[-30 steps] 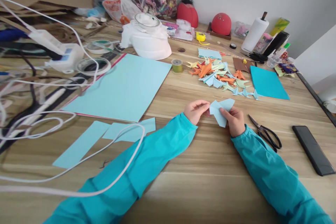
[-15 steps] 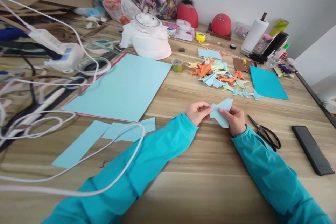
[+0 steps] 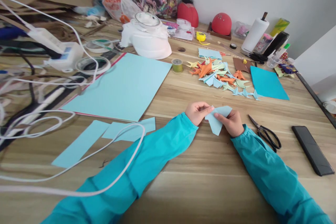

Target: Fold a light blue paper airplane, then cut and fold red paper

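Note:
Both my hands meet over the wooden table (image 3: 204, 175) on a small folded piece of light blue paper (image 3: 215, 126). My left hand (image 3: 197, 112) pinches its left corner with curled fingers. My right hand (image 3: 232, 123) grips its right side, thumb on top. Teal sleeves cover both arms. A pile of folded paper cranes (image 3: 219, 75) in orange, blue and green lies just beyond my hands.
Black scissors (image 3: 266, 134) and a dark phone (image 3: 312, 149) lie to the right. A large light blue sheet (image 3: 123, 87) and cut strips (image 3: 105, 136) lie to the left, with white cables (image 3: 78, 168), tape rolls (image 3: 93, 64) and a white container (image 3: 147, 38). A teal sheet (image 3: 267, 83) lies far right.
The folded paper has turned and dropped a little lower between my hands. My right fingers have slid leftwards over it, closer to my left hand.

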`<action>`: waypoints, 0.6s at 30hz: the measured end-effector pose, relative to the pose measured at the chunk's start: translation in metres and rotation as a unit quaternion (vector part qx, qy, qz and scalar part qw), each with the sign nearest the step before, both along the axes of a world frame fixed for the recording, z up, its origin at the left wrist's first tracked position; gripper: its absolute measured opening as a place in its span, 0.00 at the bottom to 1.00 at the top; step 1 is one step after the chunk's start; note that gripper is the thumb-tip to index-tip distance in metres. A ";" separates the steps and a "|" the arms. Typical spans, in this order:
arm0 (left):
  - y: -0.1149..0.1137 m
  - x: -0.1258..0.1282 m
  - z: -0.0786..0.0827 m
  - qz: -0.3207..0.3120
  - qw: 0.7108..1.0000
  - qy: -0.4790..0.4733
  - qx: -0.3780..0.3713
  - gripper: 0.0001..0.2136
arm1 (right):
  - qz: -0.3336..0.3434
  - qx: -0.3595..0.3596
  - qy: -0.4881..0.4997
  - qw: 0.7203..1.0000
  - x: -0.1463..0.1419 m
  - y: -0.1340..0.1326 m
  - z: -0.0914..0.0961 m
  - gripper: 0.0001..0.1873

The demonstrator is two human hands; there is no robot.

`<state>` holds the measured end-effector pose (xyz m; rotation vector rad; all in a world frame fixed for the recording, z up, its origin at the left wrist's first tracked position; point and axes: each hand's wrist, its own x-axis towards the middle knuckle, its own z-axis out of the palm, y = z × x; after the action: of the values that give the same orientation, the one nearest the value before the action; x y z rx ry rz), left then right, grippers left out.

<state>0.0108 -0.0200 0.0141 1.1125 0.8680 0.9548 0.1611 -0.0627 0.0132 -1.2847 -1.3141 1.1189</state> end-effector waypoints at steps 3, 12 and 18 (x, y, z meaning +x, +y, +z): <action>0.000 0.001 0.001 -0.017 0.999 -0.021 -0.019 0.17 | -0.040 0.002 0.001 0.999 -0.002 0.001 0.002 0.16; 0.004 0.000 -0.004 0.024 0.999 -0.023 -0.006 0.18 | -0.029 -0.023 0.044 0.998 0.000 0.001 0.001 0.17; 0.004 0.000 0.000 -0.009 1.000 0.004 0.002 0.18 | -0.068 -0.018 0.026 0.997 -0.001 0.001 0.000 0.18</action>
<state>0.0105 -0.0158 0.0138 1.1256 0.8625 0.9384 0.1599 -0.0618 0.0132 -1.3409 -1.1561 1.0777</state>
